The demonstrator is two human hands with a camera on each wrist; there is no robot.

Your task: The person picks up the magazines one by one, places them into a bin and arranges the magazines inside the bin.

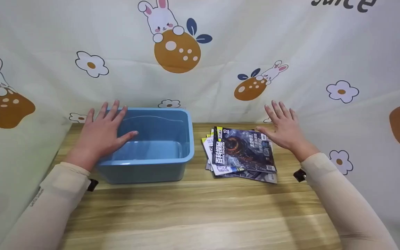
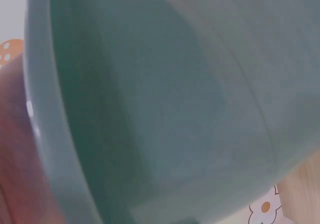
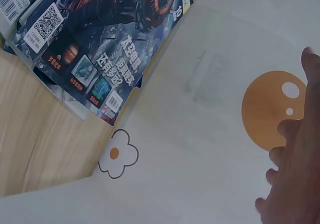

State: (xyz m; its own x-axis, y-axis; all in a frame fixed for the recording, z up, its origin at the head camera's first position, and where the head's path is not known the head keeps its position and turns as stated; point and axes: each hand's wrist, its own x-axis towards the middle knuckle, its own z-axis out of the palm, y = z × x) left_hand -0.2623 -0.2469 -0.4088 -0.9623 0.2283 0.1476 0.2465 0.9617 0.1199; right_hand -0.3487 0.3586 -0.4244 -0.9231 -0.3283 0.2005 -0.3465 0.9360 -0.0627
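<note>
A blue plastic bin (image 1: pixel 144 172) stands on the wooden table, its open top facing up and no contents visible inside. Over the bin's left side my left hand (image 1: pixel 104 133) is spread with straight fingers, holding nothing; whether it touches the rim I cannot tell. The bin's wall (image 2: pixel 165 99) fills most of the left wrist view. Right of the bin lies an uneven stack of several magazines (image 1: pixel 245 149), the top one dark with an orange ring. Beside the stack's upper right corner, my right hand (image 1: pixel 283 128) hovers with fingers spread and nothing in it. The top magazine (image 3: pixel 110 49) also shows in the right wrist view.
The wooden table (image 1: pixel 200 215) extends toward the front. A pale cloth (image 1: pixel 221 45) printed with rabbits, oranges and flowers hangs behind it and along both sides. A narrow gap of table separates the bin from the magazines.
</note>
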